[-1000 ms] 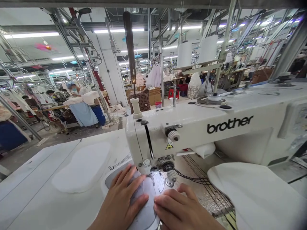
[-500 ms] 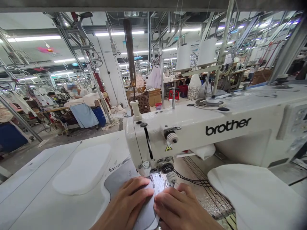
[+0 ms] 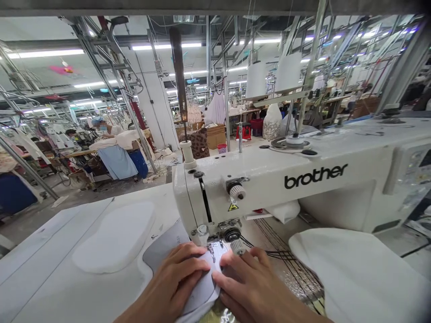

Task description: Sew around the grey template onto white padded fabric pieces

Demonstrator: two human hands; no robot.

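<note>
A grey sole-shaped template (image 3: 168, 240) lies on white fabric (image 3: 145, 269) under the presser foot (image 3: 212, 252) of a white sewing machine (image 3: 256, 175) marked "brother". My left hand (image 3: 178, 273) rests flat on the template, its fingertips just left of the foot. On the right of the foot, my right hand (image 3: 245, 278) has bent fingers closed at the edge of the fabric, with the thumb at the template's border. The undersides of its fingers are hidden. The lit needle plate is partly covered by my hands and the work.
A white padded sole-shaped piece (image 3: 114, 237) lies on the table at left. White fabric (image 3: 357, 269) lies at right beside dark lines of cord (image 3: 292, 264). Thread cones (image 3: 289, 74) stand behind the machine. A co-worker (image 3: 103, 128) sits far off at left.
The template and fabric have slid away from me under the foot, with their near end now further forward. Both hands stay on the work. The view has shifted slightly.
</note>
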